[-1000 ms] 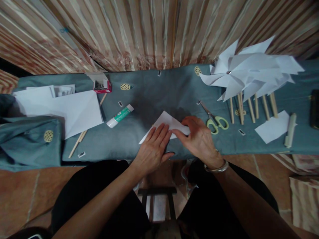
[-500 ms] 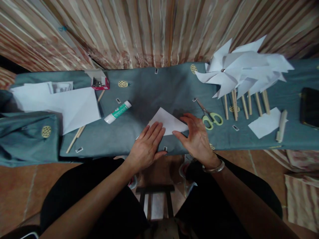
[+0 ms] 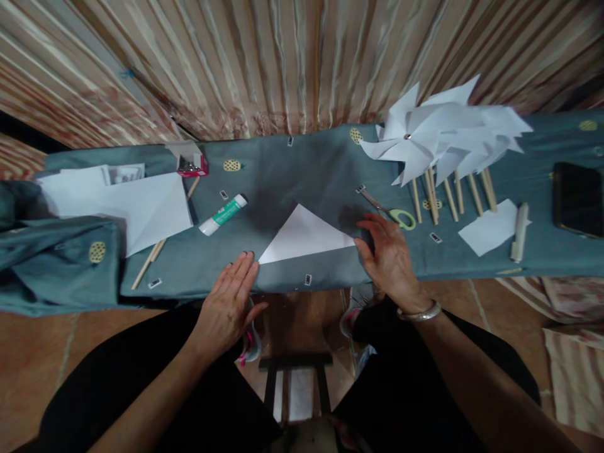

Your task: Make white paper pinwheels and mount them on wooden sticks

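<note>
A white paper folded into a triangle [image 3: 303, 236] lies flat on the grey-blue cloth of the table [image 3: 302, 170]. My left hand [image 3: 230, 301] hovers open with straight fingers just off the triangle's left corner, holding nothing. Fingers spread, my right hand [image 3: 387, 253] rests open at the triangle's right corner and touches its tip. Green-handled scissors [image 3: 391, 211] lie just beyond my right hand. A white and green glue stick [image 3: 223, 214] lies to the left of the paper.
Several white paper pinwheels [image 3: 438, 129] on wooden sticks lie at the back right, beside a paper scrap [image 3: 488, 228], a rolled paper [image 3: 519, 231] and a dark phone [image 3: 578, 198]. At the left are paper sheets [image 3: 141, 207], a red box [image 3: 191, 165] and wooden sticks [image 3: 147, 264]. A striped curtain hangs behind.
Both hands have slid off the folded triangle and apart: the left one down-left past its corner, the right one to its right tip. The whole triangle now shows.
</note>
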A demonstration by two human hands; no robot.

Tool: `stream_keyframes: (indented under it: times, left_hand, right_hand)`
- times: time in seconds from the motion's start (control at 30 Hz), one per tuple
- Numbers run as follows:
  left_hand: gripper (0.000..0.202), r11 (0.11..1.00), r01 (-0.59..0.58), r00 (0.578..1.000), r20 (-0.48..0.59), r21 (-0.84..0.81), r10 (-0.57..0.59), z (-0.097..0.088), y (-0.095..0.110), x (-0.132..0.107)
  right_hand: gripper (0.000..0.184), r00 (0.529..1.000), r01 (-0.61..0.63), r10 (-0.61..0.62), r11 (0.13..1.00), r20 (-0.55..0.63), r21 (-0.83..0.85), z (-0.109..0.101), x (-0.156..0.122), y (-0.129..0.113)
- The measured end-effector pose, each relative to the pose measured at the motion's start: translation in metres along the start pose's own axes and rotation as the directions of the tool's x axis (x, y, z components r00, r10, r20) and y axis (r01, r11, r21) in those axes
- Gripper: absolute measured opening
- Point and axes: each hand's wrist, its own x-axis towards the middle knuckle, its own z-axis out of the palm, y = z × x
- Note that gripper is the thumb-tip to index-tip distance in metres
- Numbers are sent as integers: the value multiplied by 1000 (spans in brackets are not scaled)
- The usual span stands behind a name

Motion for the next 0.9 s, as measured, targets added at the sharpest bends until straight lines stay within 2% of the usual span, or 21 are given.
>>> stream_keyframes:
  times: [0.1,0.2,0.37,0.47,0.57,0.67,0.77,0.83,0.9]
  left_hand:
    - [68,992,64,995,-72,-107,-72,1,-2,-2]
    - [62,960,161,979,-83,-230,-184,2,-1,9]
    - [58,932,146,979,-84,-332,-183,3,4,32]
    - [53,908,184,973,-58,-377,-221,1,6,39]
    - [51,864,238,961,-22,-443,-276,-1,7,41]
    - [56,741,328,919,17,-586,-394,-4,5,41]
    - [65,537,368,859,57,-759,-508,-9,2,46]
    - [73,381,353,842,112,-854,-528,-13,2,53]
    - [78,218,351,848,211,-911,-486,-19,5,62]
  right_hand:
    - [29,1000,3,-1,998,-22,66,-4,2,-2]
    - [33,1000,20,-18,991,-16,131,-7,6,-8]
    - [45,997,23,-34,988,71,153,1,12,-17]
    - [35,995,-17,-4,978,101,208,9,17,-19]
    - [16,993,-79,47,946,109,313,12,20,-19]
    - [6,991,-112,69,894,113,433,8,21,-21]
    - [5,995,-87,49,858,88,505,-2,22,-24]
    - [5,998,-52,20,849,67,526,-9,22,-25]
    - [5,999,-24,-4,844,52,536,-14,23,-27]
